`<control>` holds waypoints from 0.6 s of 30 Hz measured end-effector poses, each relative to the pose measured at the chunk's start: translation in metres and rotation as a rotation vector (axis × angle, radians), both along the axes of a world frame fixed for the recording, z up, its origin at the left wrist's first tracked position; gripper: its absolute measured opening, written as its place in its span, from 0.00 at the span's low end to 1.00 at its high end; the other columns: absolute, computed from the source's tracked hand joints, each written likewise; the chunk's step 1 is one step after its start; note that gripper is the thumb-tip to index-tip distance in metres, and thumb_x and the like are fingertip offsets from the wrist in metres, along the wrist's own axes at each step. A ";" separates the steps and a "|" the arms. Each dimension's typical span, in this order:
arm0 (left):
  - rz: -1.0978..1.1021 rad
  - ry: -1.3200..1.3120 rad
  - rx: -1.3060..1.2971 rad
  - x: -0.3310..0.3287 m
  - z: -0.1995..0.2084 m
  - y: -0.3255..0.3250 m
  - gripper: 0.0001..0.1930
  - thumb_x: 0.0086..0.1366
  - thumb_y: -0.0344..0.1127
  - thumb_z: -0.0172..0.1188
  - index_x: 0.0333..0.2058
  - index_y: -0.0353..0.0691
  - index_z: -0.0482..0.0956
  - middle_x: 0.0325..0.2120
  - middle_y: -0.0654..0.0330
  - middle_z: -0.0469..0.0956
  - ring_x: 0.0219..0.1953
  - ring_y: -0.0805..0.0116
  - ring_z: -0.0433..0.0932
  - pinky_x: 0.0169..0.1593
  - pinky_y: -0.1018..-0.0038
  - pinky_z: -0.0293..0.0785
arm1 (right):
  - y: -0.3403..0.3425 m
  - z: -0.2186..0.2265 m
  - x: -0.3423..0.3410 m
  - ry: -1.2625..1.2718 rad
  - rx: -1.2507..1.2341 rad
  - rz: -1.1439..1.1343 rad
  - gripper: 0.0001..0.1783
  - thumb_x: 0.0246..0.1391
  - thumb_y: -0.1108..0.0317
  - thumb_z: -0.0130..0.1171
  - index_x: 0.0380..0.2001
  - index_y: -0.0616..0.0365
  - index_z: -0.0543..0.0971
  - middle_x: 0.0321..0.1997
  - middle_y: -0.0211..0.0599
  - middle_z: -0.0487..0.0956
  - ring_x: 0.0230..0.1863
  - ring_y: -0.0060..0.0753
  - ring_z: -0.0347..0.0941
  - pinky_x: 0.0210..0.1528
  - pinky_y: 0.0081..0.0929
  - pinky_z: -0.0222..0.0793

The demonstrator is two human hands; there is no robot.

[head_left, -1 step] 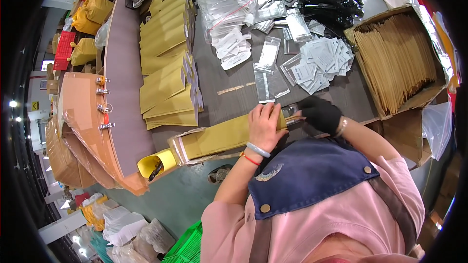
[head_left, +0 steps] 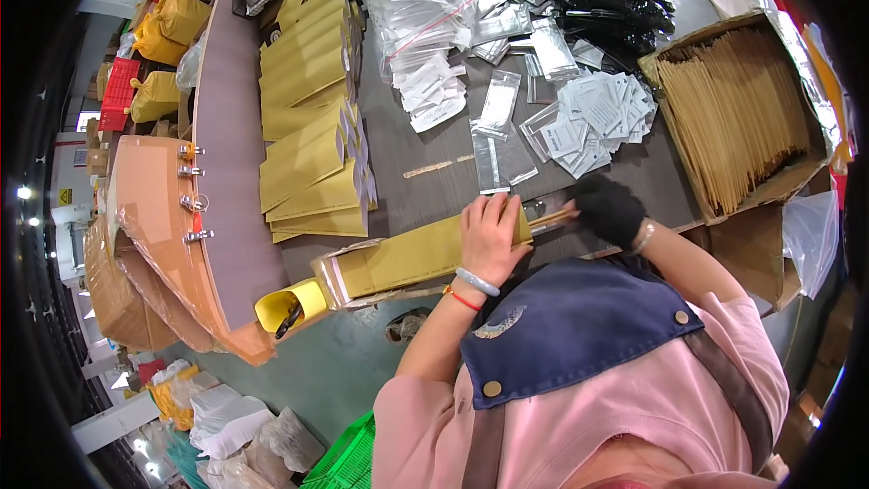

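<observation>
A long gold paper sleeve (head_left: 403, 256) lies along the near table edge in a shallow cardboard holder (head_left: 323, 279). Over its right end, my bare left hand (head_left: 491, 234) grips it with the fingers across the top and the thumb at the near side. My right hand (head_left: 610, 211), in a black glove, is closed just right of that end. From its fingers a thin brown stick-like piece (head_left: 554, 216) points toward the sleeve; motion blurs it, and the glove hides its other end.
Stacked gold sleeves (head_left: 308, 81) lie at the left. White packets (head_left: 602, 113), clear bags (head_left: 416, 9) and black plastic packs (head_left: 602, 0) cover the far side. At right stands a carton (head_left: 679, 145) of thin tan pieces. A yellow cup (head_left: 308, 299) sits at the near-left corner.
My right hand has drawn slightly to the right, away from the sleeve's end, and more of the brown piece shows. My left hand stays on the sleeve.
</observation>
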State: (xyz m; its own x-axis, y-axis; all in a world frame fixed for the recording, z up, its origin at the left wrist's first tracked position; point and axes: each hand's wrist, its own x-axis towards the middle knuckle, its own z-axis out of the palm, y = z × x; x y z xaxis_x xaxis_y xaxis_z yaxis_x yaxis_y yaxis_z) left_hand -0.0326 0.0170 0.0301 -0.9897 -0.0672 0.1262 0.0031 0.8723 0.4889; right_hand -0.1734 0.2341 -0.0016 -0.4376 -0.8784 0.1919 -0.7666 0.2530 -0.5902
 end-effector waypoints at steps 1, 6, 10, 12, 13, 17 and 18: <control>-0.003 -0.009 -0.028 0.000 0.001 0.003 0.37 0.35 0.38 0.75 0.49 0.39 0.74 0.46 0.58 0.72 0.49 0.55 0.67 0.53 0.62 0.63 | 0.010 0.002 -0.004 -0.091 0.076 -0.127 0.15 0.45 0.69 0.64 0.40 0.53 0.80 0.32 0.42 0.77 0.34 0.45 0.74 0.36 0.34 0.71; -0.036 -0.006 0.028 -0.020 -0.004 0.008 0.35 0.36 0.33 0.74 0.49 0.43 0.74 0.47 0.58 0.70 0.48 0.55 0.68 0.51 0.60 0.65 | -0.037 -0.002 0.032 -0.293 -0.021 -0.159 0.14 0.43 0.68 0.65 0.36 0.56 0.77 0.31 0.42 0.75 0.36 0.46 0.73 0.37 0.35 0.70; -0.129 -0.038 -0.068 -0.020 0.006 0.005 0.26 0.42 0.31 0.68 0.44 0.57 0.78 0.41 0.54 0.73 0.44 0.52 0.69 0.49 0.60 0.66 | -0.034 0.031 0.022 -0.293 -0.071 -0.132 0.26 0.38 0.59 0.69 0.43 0.53 0.75 0.42 0.38 0.73 0.45 0.41 0.70 0.46 0.38 0.65; -0.187 -0.119 -0.131 -0.030 0.010 0.003 0.21 0.44 0.31 0.65 0.41 0.55 0.79 0.40 0.54 0.72 0.43 0.52 0.70 0.46 0.60 0.67 | -0.033 0.040 0.013 0.132 0.198 -0.118 0.35 0.30 0.54 0.72 0.45 0.53 0.74 0.45 0.36 0.73 0.49 0.42 0.67 0.52 0.41 0.59; -0.262 -0.200 -0.193 -0.034 0.014 0.004 0.16 0.46 0.30 0.62 0.37 0.54 0.79 0.39 0.53 0.71 0.42 0.52 0.70 0.44 0.61 0.67 | -0.031 0.039 0.014 0.132 0.199 -0.122 0.35 0.30 0.54 0.72 0.45 0.53 0.74 0.45 0.36 0.73 0.49 0.42 0.67 0.52 0.41 0.59; -0.331 -0.283 -0.285 -0.036 0.052 -0.009 0.21 0.41 0.30 0.65 0.39 0.53 0.77 0.39 0.54 0.69 0.41 0.53 0.69 0.41 0.61 0.69 | -0.026 0.061 0.006 0.148 0.202 -0.081 0.35 0.29 0.53 0.71 0.45 0.53 0.74 0.44 0.37 0.73 0.47 0.44 0.68 0.51 0.40 0.60; -0.317 -0.252 -0.317 -0.037 0.066 -0.015 0.21 0.41 0.30 0.65 0.39 0.52 0.77 0.39 0.55 0.69 0.41 0.54 0.69 0.42 0.62 0.69 | -0.025 0.074 0.004 0.165 0.161 -0.111 0.34 0.29 0.53 0.71 0.44 0.53 0.75 0.44 0.37 0.73 0.47 0.44 0.68 0.51 0.40 0.60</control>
State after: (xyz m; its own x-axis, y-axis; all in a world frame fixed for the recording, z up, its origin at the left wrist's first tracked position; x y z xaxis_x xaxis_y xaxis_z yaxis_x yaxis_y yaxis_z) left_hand -0.0692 0.0017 0.0960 -0.9576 0.2438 -0.1537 0.2074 0.9532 0.2198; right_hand -0.1692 0.2092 0.0727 -0.5073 -0.8519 0.1303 -0.8116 0.4214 -0.4047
